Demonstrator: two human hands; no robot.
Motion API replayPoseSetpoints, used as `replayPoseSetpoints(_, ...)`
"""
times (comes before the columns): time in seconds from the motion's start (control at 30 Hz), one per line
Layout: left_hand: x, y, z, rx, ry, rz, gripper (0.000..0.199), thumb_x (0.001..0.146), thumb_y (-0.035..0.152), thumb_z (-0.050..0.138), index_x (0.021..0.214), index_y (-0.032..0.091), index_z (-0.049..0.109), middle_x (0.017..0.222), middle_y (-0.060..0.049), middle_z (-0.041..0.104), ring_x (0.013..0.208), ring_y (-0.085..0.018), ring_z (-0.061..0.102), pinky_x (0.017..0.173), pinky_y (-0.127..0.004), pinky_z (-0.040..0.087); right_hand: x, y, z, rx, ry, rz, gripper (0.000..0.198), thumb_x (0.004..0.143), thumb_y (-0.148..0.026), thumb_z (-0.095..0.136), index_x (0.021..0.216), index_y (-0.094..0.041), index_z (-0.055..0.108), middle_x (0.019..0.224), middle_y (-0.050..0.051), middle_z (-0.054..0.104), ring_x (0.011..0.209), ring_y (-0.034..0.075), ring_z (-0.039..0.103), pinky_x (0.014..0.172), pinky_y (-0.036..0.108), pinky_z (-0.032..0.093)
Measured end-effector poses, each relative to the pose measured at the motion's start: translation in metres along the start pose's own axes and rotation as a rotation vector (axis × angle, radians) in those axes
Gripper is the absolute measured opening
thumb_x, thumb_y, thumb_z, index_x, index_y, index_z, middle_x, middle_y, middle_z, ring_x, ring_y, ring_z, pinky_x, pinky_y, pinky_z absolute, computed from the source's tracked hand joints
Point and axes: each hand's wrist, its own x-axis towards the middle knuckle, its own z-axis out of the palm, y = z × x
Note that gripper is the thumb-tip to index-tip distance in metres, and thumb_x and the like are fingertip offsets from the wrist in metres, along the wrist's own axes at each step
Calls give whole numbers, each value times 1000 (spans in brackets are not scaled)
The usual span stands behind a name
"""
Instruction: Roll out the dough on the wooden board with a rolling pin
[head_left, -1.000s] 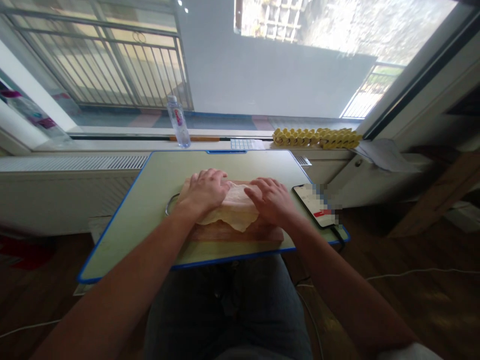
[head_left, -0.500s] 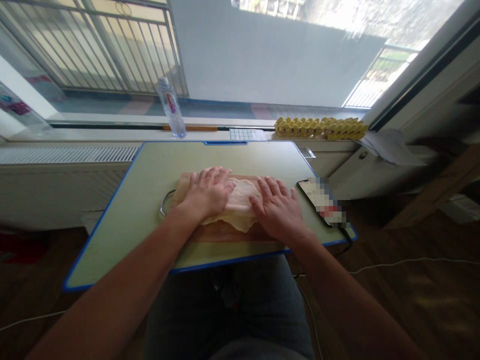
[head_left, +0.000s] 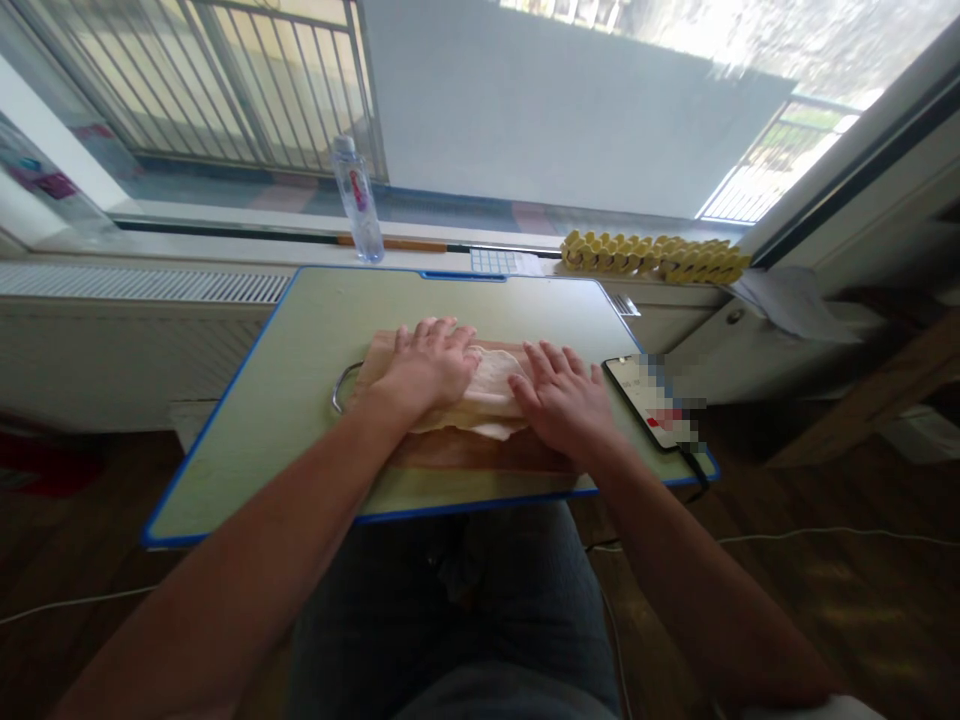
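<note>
A thin sheet of pale dough [head_left: 498, 371] lies on a wooden cutting board [head_left: 465, 455], with its uneven near edge toward me. Crosswise over the dough runs a pale, rod-like ridge [head_left: 491, 405]; whether it is a rolling pin or rolled dough I cannot tell. My left hand [head_left: 429, 368] rests palm down over its left part, fingers stretched forward. On the other side, my right hand [head_left: 566, 395] lies flat with its fingers spread, the thumb at the dough's right edge. Both palms hide what is directly beneath them.
The board sits on a small blue-edged table [head_left: 255, 420], its metal handle [head_left: 341, 388] at left. A phone [head_left: 645, 405] with a cable lies at right. On the windowsill stand a plastic bottle [head_left: 360, 205] and yellow egg trays [head_left: 652, 255].
The view has shifted slightly, so the table sits higher and further right. Both hands stay flat over the dough. Less of the dough's near edge shows below the ridge.
</note>
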Motion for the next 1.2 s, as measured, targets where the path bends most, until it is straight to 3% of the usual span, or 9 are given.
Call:
replayPoseSetpoints(0.13,-1,-1,1,-21,-42,6,64,107,52,27,164,23,38,174,-13,30,159,-37,26,127,-67,19,-1,-1,-1,-4,-28,3,66,108,-54,29,166,-22,35,172,7,34,157,38,30,123,69,25)
replayPoseSetpoints(0.4,-78,15,12,54,129,31,59,109,46,29,162,24,42,172,-11,35,160,-35,28,129,-62,19,-77,-9,2,3,84,-73,63,111,-50,25,163,-19,40,170,8,39,158,34,30,125,62,25)
replayPoseSetpoints(0.73,-41,10,0,38,8,-8,62,108,49,31,165,23,37,174,-12,29,160,-38,25,128,-69,17,-26,-8,1,4,20,10,68,110,-57,26,163,-18,42,168,10,42,156,35,34,124,64,27)
replayPoseSetpoints(1.03,-92,17,16,31,197,51,55,109,47,33,154,26,54,168,-11,43,156,-37,36,126,-68,23,-83,-8,6,28,147,-85,60,109,-49,37,163,-23,42,166,9,45,156,35,34,123,62,28)
replayPoseSetpoints(1.2,-110,17,23,-6,324,95,51,108,48,38,150,28,58,165,-10,48,153,-37,39,125,-70,23,-97,-4,12,71,214,-144,59,108,-46,43,162,-23,41,166,10,45,155,35,36,123,61,29)
